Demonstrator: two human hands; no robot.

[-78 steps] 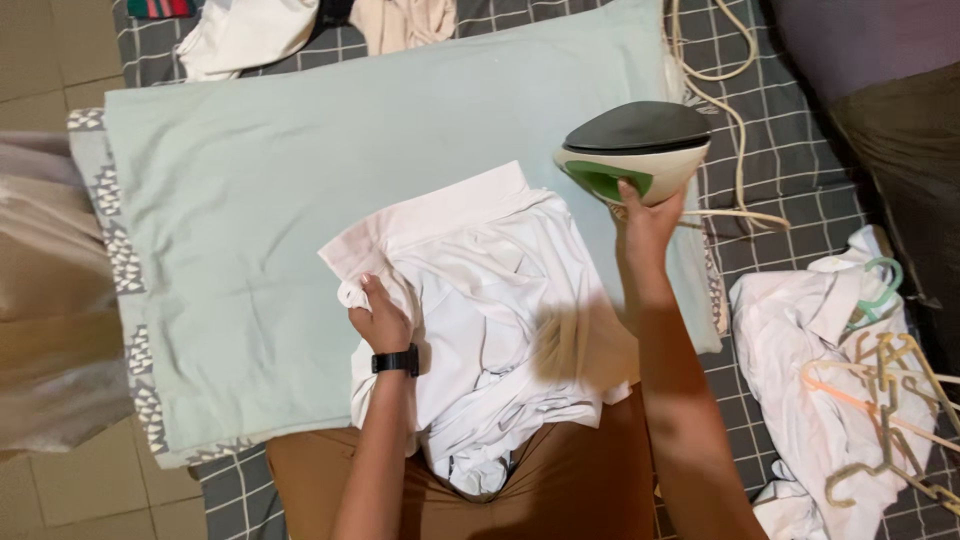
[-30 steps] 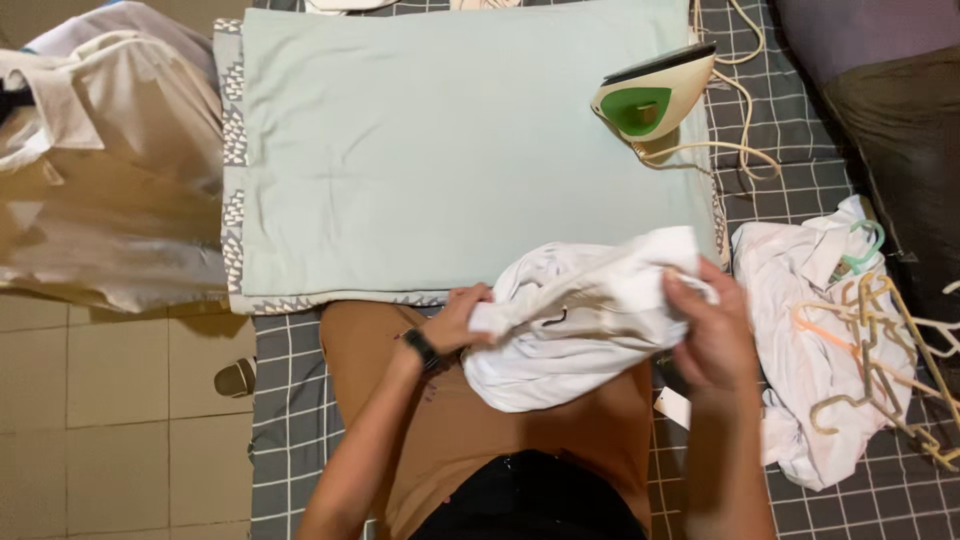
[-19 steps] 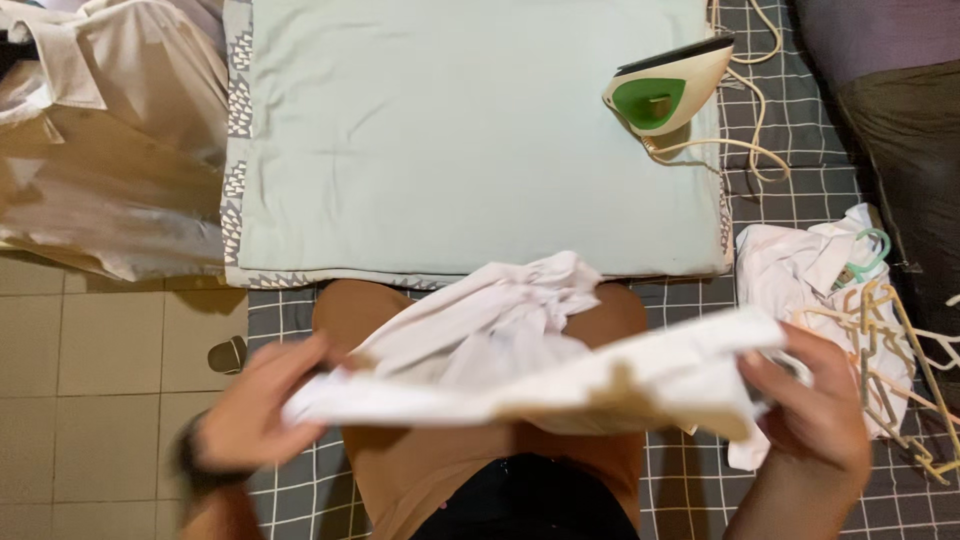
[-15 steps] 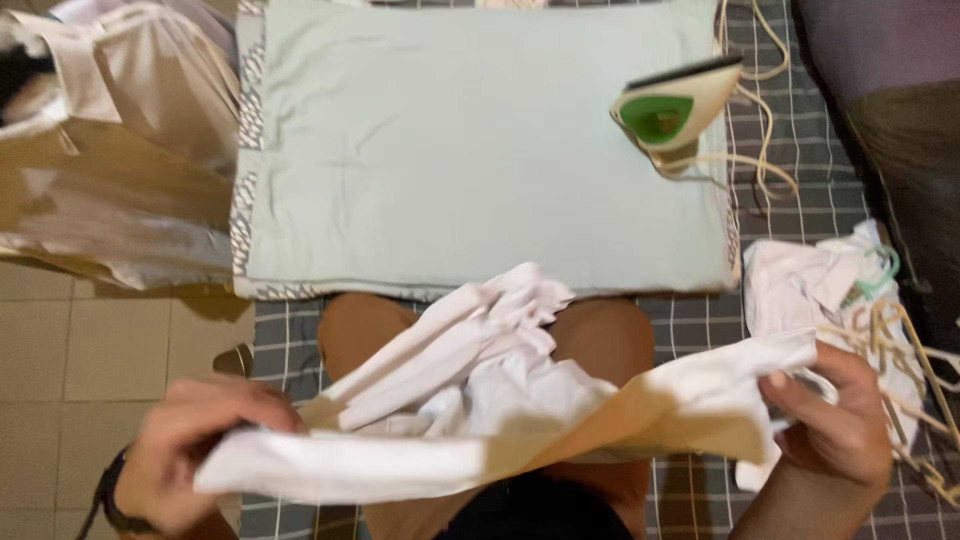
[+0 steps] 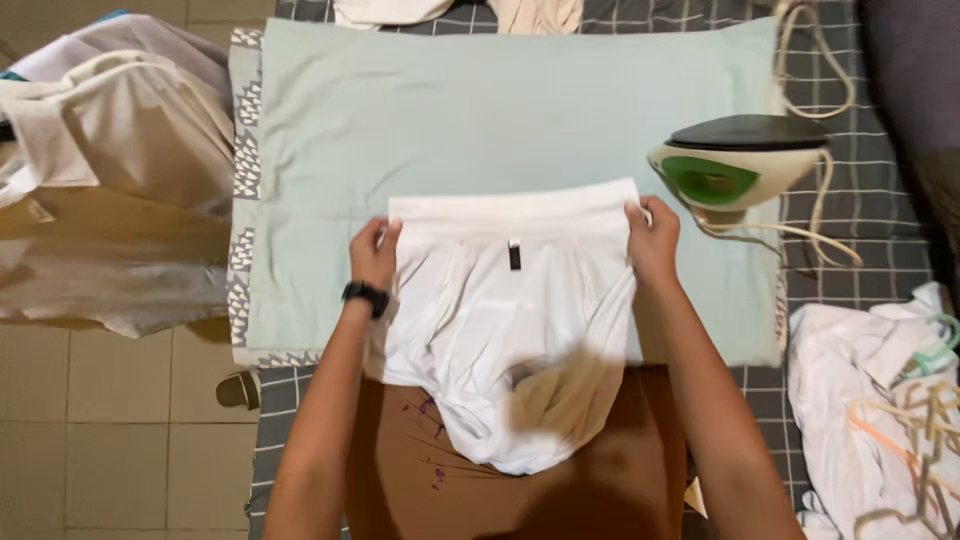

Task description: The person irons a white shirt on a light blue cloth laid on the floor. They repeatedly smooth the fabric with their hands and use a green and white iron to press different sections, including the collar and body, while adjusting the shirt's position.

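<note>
White shorts (image 5: 510, 330), shaken in the air before, are now laid flat on the pad (image 5: 450, 110), pinched by left hand (image 5: 374, 255) and right hand (image 5: 652, 240).

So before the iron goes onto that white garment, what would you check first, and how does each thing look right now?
1. White garment laid on the pale green pad: ok, though its lower part hangs off toward the lap.
2. Top band pulled straight: ok, left hand and right hand pinch its corners.
3. Body smooth: not ok, creased.
4. Iron off the garment: ok, at the pad's right edge.
5. Cord off the garment: ok.
6. Iron hot: cannot tell.
</note>
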